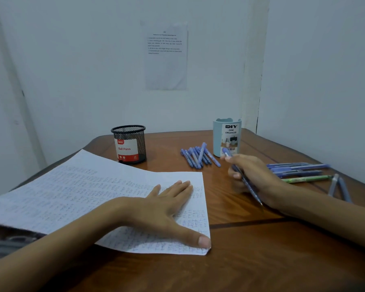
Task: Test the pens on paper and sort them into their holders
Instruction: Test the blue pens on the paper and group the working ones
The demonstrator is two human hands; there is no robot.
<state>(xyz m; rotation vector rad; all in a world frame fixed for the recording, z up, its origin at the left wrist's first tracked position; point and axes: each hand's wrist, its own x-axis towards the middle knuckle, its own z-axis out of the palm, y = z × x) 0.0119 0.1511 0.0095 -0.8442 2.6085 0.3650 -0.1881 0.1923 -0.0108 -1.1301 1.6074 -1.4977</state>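
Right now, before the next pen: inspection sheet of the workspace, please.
Surface: brown wooden table, partly covered by paper.
Job's things: scribbled paper; black mesh holder and light blue holder, no pens sticking out; blue pen pile beside the light blue holder; second pen row with a green pen at right.
Clutter: two grey pens apart at far right.
Grips: left hand flat on the paper; right hand holds a blue pen.
Cables: nothing seen.
Surroundings: white walls; printed sheet on the wall ahead.
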